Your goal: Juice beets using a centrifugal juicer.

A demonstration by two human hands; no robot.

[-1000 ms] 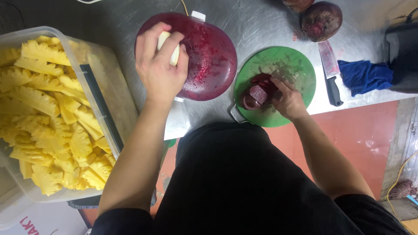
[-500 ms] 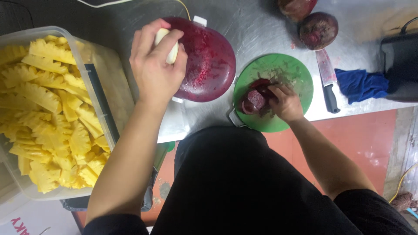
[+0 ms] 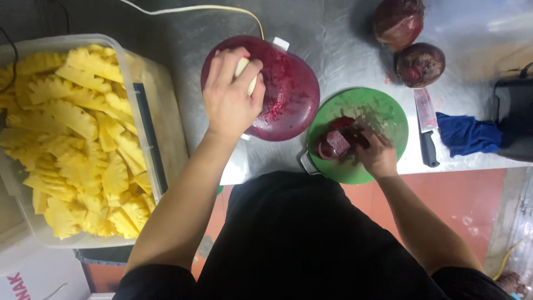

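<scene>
My left hand (image 3: 230, 100) is wrapped around a cream-coloured pusher (image 3: 243, 71) that stands in the top of a round juicer lid (image 3: 286, 91) stained dark red. My right hand (image 3: 376, 153) rests on the green round cutting board (image 3: 383, 114) and grips cut beetroot pieces (image 3: 335, 143), dark red chunks at the board's left edge.
A clear plastic tub (image 3: 145, 130) full of pineapple wedges (image 3: 72, 133) fills the left. Two whole beetroots (image 3: 419, 64) lie at the back right. A stained knife (image 3: 426, 125), a blue cloth (image 3: 466, 133) and a black appliance (image 3: 513, 119) sit right of the board. A yellow cable (image 3: 194, 8) runs behind.
The view has shifted, so everything sits further right and lower. My left hand stays on the pusher; my right hand has closed tighter on the beetroot pieces.
</scene>
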